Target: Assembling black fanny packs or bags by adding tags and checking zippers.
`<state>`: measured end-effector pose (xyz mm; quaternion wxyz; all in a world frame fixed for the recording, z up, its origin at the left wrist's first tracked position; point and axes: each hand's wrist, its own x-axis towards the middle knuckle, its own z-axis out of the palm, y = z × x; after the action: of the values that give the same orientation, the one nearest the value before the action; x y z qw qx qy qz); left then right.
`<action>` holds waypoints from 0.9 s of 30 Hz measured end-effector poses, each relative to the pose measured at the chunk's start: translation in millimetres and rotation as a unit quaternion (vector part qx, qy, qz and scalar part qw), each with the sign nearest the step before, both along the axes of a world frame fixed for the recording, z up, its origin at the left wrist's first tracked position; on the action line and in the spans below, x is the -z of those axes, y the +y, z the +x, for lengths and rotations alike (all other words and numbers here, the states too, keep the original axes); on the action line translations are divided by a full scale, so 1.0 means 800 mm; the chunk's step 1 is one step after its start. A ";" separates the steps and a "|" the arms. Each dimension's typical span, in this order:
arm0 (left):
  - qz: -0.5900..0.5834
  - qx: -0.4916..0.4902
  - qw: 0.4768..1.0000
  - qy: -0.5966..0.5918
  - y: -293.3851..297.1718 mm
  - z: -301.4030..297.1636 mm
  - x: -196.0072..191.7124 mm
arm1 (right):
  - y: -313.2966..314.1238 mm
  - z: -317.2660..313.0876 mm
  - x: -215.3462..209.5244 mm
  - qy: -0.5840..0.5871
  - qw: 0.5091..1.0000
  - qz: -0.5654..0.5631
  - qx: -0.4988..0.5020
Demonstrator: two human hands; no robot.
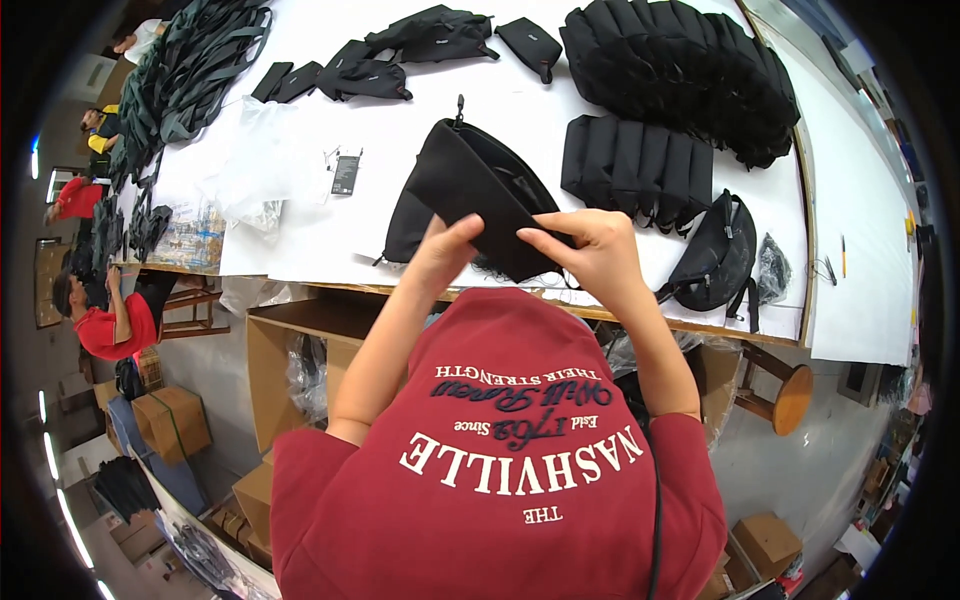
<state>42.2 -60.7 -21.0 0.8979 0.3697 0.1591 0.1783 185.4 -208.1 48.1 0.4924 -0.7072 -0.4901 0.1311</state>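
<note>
Your left hand [440, 255] and right hand [598, 255] both hold the black pouch [470, 190] at its near edge, just above the front of the white tabletop [300, 240]. The left grip is closed on the pouch's lower left corner, thumb on top; the right grip is pinched on the lower right edge, fingers pressed together on the fabric. The pouch stands tilted, its zipper pull pointing away from you, and its mouth gapes on the right side (you can see dark lining inside, but whether anything lies in it cannot be told).

Just beyond your right hand stands a row of folded black pouches [635, 165], packed side by side, and behind it a larger curved stack of black pouches [680, 70]. To the right lies a black waist bag [715, 255], shut, with a crumpled clear plastic bag [772, 268] beside it. To the left, a small dark tag [345, 173] rests on the tabletop near loose clear plastic sleeves [245, 165]. Under the tabletop sits an open cardboard box [270, 360] with plastic wrapping inside.
</note>
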 end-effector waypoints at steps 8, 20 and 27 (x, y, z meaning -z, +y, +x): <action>-0.110 -0.091 0.989 0.030 -0.008 0.006 -0.038 | 0.005 -0.027 0.014 0.139 0.969 0.162 0.124; -0.108 -0.039 0.992 0.055 -0.008 0.004 -0.053 | 0.004 -0.003 0.024 0.278 0.950 0.124 -0.074; -0.039 0.046 0.992 0.109 -0.035 0.013 -0.074 | 0.036 0.011 -0.005 0.282 0.932 0.221 0.053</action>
<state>52.3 -89.1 38.1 0.8960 0.3588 0.2460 0.0891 194.2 -179.4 52.2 0.7605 -0.5392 -0.3097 0.1872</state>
